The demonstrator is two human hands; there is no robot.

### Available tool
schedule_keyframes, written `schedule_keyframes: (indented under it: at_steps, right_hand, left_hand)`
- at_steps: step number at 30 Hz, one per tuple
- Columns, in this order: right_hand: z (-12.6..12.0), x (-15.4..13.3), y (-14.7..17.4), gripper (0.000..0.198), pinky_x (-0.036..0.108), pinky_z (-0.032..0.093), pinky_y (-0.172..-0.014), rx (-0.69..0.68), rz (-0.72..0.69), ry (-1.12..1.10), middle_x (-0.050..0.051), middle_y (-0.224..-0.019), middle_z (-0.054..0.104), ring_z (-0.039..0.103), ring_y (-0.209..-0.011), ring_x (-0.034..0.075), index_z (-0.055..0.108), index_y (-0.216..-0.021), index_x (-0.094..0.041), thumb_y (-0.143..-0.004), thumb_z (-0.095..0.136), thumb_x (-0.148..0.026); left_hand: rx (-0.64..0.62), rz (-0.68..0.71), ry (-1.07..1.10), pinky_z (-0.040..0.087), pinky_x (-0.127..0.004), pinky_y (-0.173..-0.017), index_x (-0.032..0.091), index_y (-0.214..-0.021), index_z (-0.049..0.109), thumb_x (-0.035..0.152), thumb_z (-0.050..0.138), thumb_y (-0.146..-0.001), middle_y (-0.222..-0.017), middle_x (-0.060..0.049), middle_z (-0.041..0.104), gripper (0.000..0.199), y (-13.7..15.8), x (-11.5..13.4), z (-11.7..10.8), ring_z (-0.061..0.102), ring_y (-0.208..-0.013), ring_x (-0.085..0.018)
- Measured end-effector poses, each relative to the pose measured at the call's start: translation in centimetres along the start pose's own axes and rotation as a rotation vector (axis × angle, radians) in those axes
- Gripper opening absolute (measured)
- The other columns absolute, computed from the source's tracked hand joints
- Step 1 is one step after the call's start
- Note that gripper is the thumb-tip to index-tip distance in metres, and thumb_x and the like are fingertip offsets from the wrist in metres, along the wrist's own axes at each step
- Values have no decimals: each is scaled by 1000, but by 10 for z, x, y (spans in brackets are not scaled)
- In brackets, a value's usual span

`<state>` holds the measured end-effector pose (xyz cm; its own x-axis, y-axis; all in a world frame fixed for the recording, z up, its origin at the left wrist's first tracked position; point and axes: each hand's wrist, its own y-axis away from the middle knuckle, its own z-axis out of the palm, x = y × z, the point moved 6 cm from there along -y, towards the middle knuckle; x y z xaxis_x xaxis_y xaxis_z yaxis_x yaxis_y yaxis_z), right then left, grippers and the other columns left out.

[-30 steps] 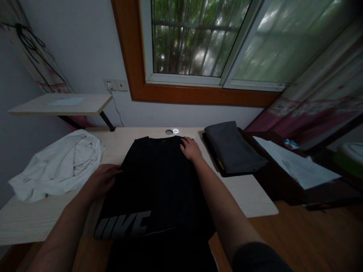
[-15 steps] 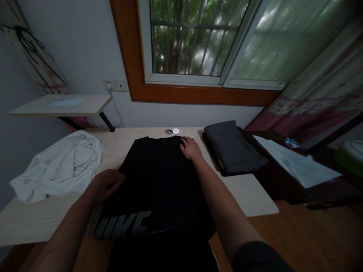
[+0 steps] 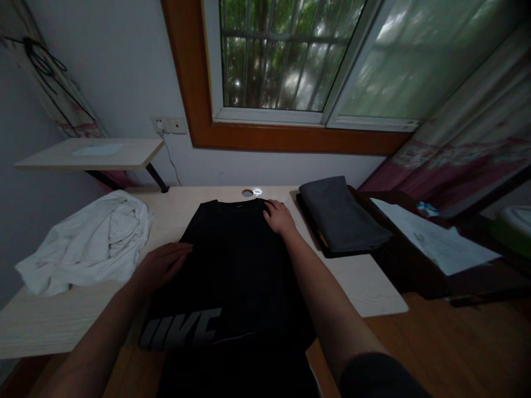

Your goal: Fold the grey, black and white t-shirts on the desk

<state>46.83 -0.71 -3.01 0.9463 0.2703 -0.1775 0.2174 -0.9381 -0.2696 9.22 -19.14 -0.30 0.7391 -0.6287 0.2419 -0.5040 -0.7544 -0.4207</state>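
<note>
Left hand, grip unclear, at edge of flat-laid black fabric T-shirt, right hand resting open on its shoulder: apparently smoothing, next calling for even pressure.

blk tee, gry lettering nr side, flat on tbl, collar far end

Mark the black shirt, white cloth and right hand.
Black shirt (image 3: 238,260), head view: middle of the fabric.
White cloth (image 3: 91,240), head view: middle of the heap.
Right hand (image 3: 280,216), head view: back of the hand.
</note>
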Motion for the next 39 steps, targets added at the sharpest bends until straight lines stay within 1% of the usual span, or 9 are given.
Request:
schedule_keyframes:
  at_steps: [4,7,10,13,19,27,30,35,39]
  right_hand:
    - [-1,0,0,50,45,28,-124,-2,2,-4,10,-157,48,42,-144,29,54,-148,-18,-103,45,-39]
    - [-1,0,1,50,44,28,-123,-3,6,-3,10,-158,47,42,-145,29,54,-148,-18,-103,44,-39]
    - [-1,0,1,50,44,29,-123,-10,13,-4,10,-158,47,41,-145,28,54,-148,-18,-103,45,-39]
    - [-1,0,1,50,44,28,-124,-13,14,-4,10,-158,48,42,-145,28,54,-148,-18,-103,45,-39]
    - [-2,0,1,51,44,28,-123,-6,11,-1,10,-158,48,42,-145,28,53,-149,-18,-104,44,-39]
    - [-1,0,0,52,47,29,-123,-13,6,-7,11,-157,48,41,-145,29,53,-149,-18,-103,43,-40]
    - [0,0,0,51,46,29,-123,-14,6,-4,11,-157,48,41,-146,29,53,-149,-18,-104,43,-40]
    - [1,1,-1,51,46,27,-124,-12,12,1,11,-158,47,41,-146,28,53,-149,-19,-104,43,-40]
    - [0,0,0,50,44,28,-124,4,8,1,11,-157,48,42,-145,28,54,-148,-18,-104,44,-40]
  left_hand:
    - [-146,-30,-54,44,-43,-119,26,-145,57,40,43,-105,-153,-4,55,44,-30,14,25,52,-141,-21]
    - [-225,-95,-101,36,-47,-123,19,-154,45,50,37,-105,-164,-10,39,59,-56,17,52,38,-151,-25]
    - [-271,-173,-168,30,-54,-124,12,-157,39,56,29,-105,-166,-15,34,68,-79,11,78,30,-155,-30]
    - [-256,-220,-243,26,-58,-124,13,-157,39,58,25,-105,-167,-15,30,71,-96,-2,92,24,-157,-32]
    - [-254,-307,-350,22,-53,-126,8,-158,35,56,22,-105,-168,-16,27,73,-110,-30,91,23,-157,-30]
    - [-280,-391,-398,20,-57,-126,13,-160,34,55,23,-104,-169,-15,25,71,-114,-49,87,21,-158,-29]
    - [-256,-351,-418,18,-58,-126,11,-158,37,50,25,-105,-168,-16,25,68,-113,-42,86,23,-157,-29]
    - [-252,-211,-392,20,-55,-127,9,-156,41,43,28,-105,-168,-16,26,63,-107,-13,86,26,-156,-29]
    - [-257,-167,-328,24,-51,-126,9,-157,38,51,29,-105,-168,-16,28,68,-98,3,87,28,-156,-28]
